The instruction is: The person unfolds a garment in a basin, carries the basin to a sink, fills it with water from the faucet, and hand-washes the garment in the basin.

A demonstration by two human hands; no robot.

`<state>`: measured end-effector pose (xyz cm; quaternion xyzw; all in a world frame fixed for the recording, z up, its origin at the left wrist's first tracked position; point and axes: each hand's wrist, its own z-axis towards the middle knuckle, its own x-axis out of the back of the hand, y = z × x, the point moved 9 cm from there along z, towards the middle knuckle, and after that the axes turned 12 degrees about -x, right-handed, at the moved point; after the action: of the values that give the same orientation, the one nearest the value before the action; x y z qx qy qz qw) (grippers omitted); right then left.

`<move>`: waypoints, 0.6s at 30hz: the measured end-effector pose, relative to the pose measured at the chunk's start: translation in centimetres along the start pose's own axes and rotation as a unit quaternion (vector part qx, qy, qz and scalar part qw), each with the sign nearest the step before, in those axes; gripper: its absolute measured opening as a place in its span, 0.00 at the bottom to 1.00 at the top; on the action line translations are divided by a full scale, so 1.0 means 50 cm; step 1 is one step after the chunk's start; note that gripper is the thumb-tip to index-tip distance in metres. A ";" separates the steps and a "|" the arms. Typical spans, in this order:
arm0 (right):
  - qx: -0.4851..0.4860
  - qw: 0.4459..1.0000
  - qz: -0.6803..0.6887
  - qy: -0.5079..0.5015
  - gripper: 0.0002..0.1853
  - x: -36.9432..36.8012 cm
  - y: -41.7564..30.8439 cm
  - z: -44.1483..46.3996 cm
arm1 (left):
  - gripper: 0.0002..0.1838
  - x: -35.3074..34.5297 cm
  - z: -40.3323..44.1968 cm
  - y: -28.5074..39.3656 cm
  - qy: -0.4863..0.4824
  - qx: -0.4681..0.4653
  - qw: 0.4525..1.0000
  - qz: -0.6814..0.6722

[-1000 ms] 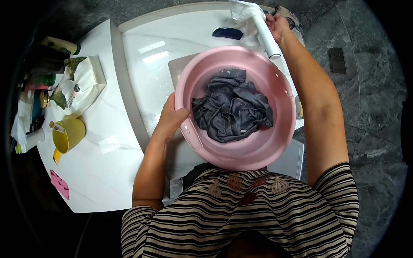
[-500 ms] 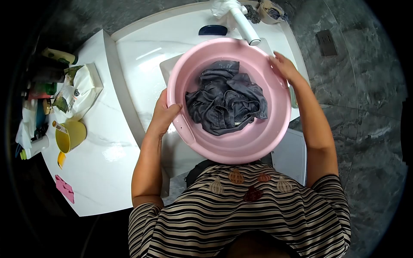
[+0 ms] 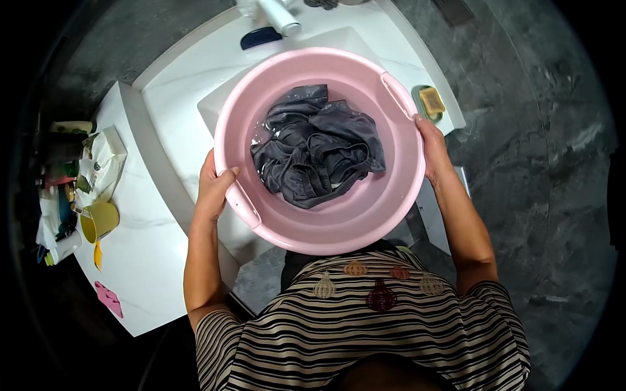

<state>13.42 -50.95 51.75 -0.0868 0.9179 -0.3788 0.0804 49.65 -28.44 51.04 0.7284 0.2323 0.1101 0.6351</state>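
Over on the far left, a jumble of bottles and packets [image 3: 63,247] crowds the edge of the white counter [image 3: 153,260], with a pink cloth [image 3: 108,299] lying nearer the person! Beside the jumble, here's the yellow cup [image 3: 100,222], an orange piece [image 3: 98,256] just below it, and a crumpled white bag [image 3: 107,166] above. Now to the left hand [image 3: 216,189]: it grips the rim of the pink basin [image 3: 319,233], thumb on top, the other fingers mostly hidden beneath. And there's the pink basin, held in front of the striped shirt [image 3: 365,326], with a dark grey garment [image 3: 316,150] bunched in water inside! Beyond the rim, a dark blue object [image 3: 261,38] sits left of the white spout [image 3: 279,17]. Across to the right hand [image 3: 433,146], closed on the opposite rim, thumb at the edge, its other fingers partly hidden, and just beyond it a yellowish block [image 3: 432,102] rests on a green dish [image 3: 418,98]
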 end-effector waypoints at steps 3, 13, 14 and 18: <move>0.023 0.999 0.044 -0.019 0.20 0.049 0.014 -0.001 | 0.31 -0.049 -0.022 0.007 -0.006 -0.013 0.999 0.050; 0.066 0.991 0.115 0.008 0.19 0.418 0.163 -0.134 | 0.23 -0.365 -0.144 -0.041 -0.085 -0.009 0.981 0.175; 0.065 0.992 0.109 0.020 0.19 0.459 0.186 -0.157 | 0.23 -0.397 -0.158 -0.059 -0.090 -0.005 0.980 0.179; 0.165 0.967 -0.070 0.180 0.18 0.606 0.249 -0.230 | 0.23 -0.497 -0.169 -0.157 -0.110 0.030 0.966 0.233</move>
<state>-19.73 -41.11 48.49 -0.0669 0.8338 -0.5388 -0.1000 22.65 -32.26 48.16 0.7886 -0.0115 0.1673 0.5915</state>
